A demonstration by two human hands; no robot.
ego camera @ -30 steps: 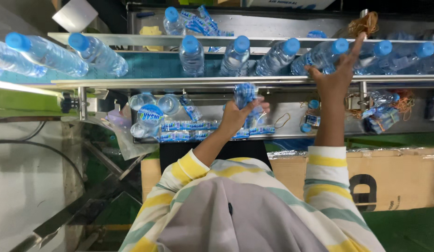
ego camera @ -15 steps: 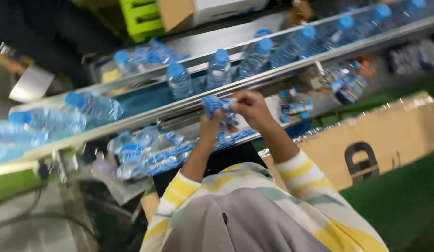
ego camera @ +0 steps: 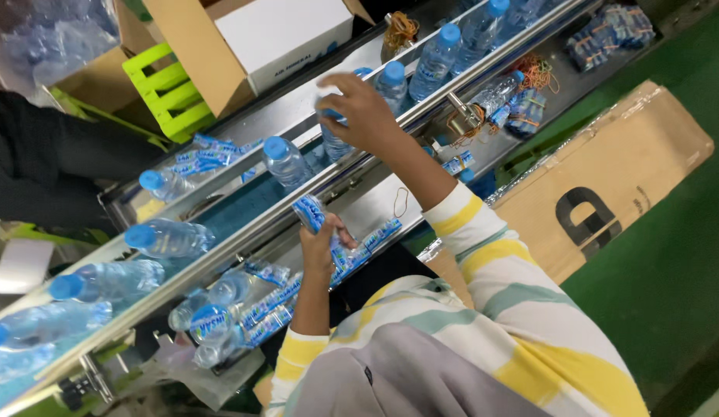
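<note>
Over the conveyor belt [ego camera: 244,202] I see my right hand [ego camera: 363,112] reaching out, fingers curled down on a clear water bottle [ego camera: 334,135] with the belt under it; whether the grip is fully closed I cannot tell. My left hand [ego camera: 319,245] sits nearer my body, clenched around a stack of blue bottle labels [ego camera: 308,212] just below the metal rail [ego camera: 352,166]. More blue-capped bottles [ego camera: 282,161] lie along the belt, and a brown cardboard box [ego camera: 607,177] rests to my right.

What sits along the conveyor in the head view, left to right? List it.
Lying bottle → lying bottle → upright bottle → left hand holding labels → right hand on a bottle → capped bottle.
</note>
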